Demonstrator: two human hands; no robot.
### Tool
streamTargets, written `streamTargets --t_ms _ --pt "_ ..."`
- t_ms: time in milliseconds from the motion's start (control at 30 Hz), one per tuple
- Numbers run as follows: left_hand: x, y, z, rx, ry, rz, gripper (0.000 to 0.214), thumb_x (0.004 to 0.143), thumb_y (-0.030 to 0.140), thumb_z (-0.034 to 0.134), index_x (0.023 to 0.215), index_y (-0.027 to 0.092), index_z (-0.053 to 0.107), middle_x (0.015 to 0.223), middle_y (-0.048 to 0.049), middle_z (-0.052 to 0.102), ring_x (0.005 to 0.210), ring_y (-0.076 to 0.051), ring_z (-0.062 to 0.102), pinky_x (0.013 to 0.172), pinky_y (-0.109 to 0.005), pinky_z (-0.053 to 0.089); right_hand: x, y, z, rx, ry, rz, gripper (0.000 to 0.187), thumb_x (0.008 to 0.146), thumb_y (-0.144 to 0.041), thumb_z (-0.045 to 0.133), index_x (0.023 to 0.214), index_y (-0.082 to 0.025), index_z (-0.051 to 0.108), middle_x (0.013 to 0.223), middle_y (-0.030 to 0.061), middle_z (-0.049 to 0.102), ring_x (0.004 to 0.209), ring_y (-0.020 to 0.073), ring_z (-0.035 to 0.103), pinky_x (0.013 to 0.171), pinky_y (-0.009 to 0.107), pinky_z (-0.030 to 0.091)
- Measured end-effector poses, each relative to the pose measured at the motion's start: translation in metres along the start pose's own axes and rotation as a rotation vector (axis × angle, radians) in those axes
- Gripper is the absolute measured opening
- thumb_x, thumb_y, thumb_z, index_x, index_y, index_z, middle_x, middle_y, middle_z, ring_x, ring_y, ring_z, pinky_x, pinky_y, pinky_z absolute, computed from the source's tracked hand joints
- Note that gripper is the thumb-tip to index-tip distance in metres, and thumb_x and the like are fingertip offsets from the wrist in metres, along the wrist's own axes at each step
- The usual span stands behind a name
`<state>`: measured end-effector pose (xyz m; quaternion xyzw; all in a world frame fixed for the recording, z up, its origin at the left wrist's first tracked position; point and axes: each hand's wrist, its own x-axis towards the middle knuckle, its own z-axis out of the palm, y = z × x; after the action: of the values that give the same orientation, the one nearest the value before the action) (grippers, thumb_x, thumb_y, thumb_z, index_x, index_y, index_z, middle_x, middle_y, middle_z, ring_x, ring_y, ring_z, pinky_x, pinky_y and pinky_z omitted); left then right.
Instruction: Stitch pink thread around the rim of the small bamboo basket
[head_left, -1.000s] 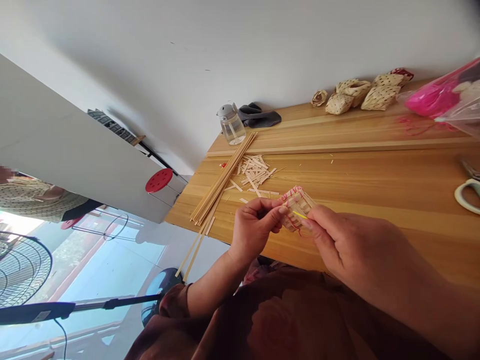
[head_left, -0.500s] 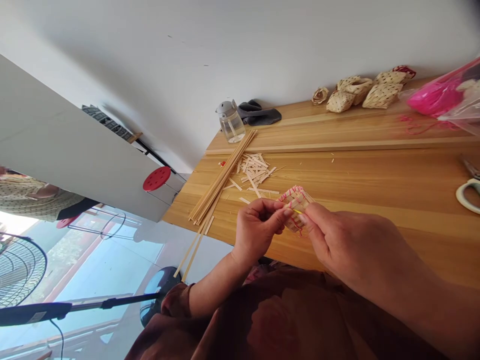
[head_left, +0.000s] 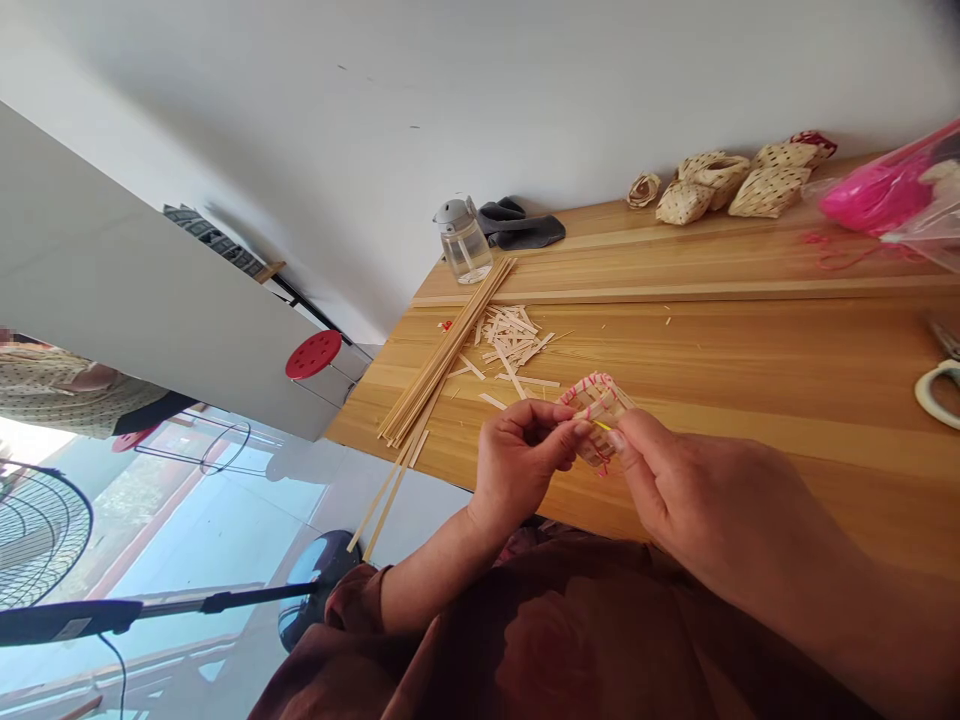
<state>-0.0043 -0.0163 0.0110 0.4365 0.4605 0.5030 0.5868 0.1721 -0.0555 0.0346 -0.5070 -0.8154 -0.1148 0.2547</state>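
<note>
A small basket woven from pale strips point(head_left: 600, 398), its rim wound with pink thread, is held between my hands above the table's front part. My left hand point(head_left: 517, 448) is closed, thumb and forefinger pinching its near left edge. My right hand point(head_left: 694, 480) is closed too, thumb and forefinger pinching a thin yellow needle-like piece point(head_left: 604, 427) against the weave. The fingers hide part of the basket and the ends of the yellow piece. A short pink thread end point(head_left: 603, 472) hangs below the basket.
Long bamboo strips point(head_left: 450, 350) lie across the table's left side, some jutting over the edge, beside a heap of cut strips point(head_left: 512, 335). Behind are a water jug point(head_left: 465, 245), woven pieces point(head_left: 769, 190) and a bag with pink thread point(head_left: 877, 195). Scissors point(head_left: 937, 392) lie far right.
The basket has tilted slightly, showing more of its stitched rim. My right hand has shifted a little to the right and down, and the yellow piece with it; both hands keep their pinch.
</note>
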Motion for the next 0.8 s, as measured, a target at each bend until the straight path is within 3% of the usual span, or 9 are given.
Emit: streamTargets --t_ms 267,367,567,700,800 --pt "-0.005 -0.009 0.002 0.121 0.035 0.151 0.037 0.074 0.043 0.093 0.085 0.013 0.075 0.067 -0.0031 0.076 0.054 -0.007 0.064 0.053 -0.016 0.052 -0.005 -0.002 0.009 0.216 -0.114 0.143 0.026 0.107 -0.027 0.038 0.089 -0.020 0.056 0.059 0.0019 0.065 0.045 0.0190 0.059 0.050 0.032 0.025" --pt "-0.007 -0.015 0.000 0.314 0.075 0.368 0.027 0.082 0.038 0.089 0.087 0.015 0.077 0.074 -0.0030 0.078 0.061 -0.008 0.068 0.058 -0.017 0.054 -0.004 -0.002 0.007 0.473 -0.196 0.275 0.028 0.106 -0.033 0.040 0.083 -0.022 0.053 0.060 -0.0002 0.062 0.046 0.0142 0.050 0.051 0.031 0.028" --pt "-0.009 -0.018 -0.004 0.692 0.099 0.995 0.010 0.088 0.019 0.084 0.093 0.018 0.074 0.083 0.0011 0.079 0.073 -0.007 0.072 0.068 -0.016 0.058 -0.012 -0.007 0.013 1.146 -0.367 0.631 0.043 0.107 -0.060 0.041 0.091 -0.023 0.056 0.058 -0.0050 0.047 0.049 0.0109 0.038 0.047 0.025 0.032" --pt "-0.013 -0.012 -0.005 0.823 0.091 1.168 0.011 0.092 0.019 0.080 0.100 0.018 0.073 0.093 -0.0007 0.081 0.085 -0.009 0.077 0.082 -0.018 0.063 -0.024 -0.012 0.022 1.594 -0.400 0.776 0.048 0.101 -0.069 0.052 0.090 -0.023 0.056 0.056 -0.0071 0.045 0.046 0.0076 0.033 0.045 0.022 0.028" --pt "-0.018 -0.010 -0.005 0.863 0.034 1.244 0.013 0.095 0.018 0.076 0.107 0.017 0.072 0.097 -0.0025 0.081 0.091 -0.010 0.078 0.089 -0.020 0.064 -0.030 -0.012 0.024 1.747 -0.383 0.810 0.049 0.097 -0.068 0.061 0.086 -0.021 0.059 0.056 -0.0063 0.047 0.047 0.0064 0.036 0.047 0.021 0.030"
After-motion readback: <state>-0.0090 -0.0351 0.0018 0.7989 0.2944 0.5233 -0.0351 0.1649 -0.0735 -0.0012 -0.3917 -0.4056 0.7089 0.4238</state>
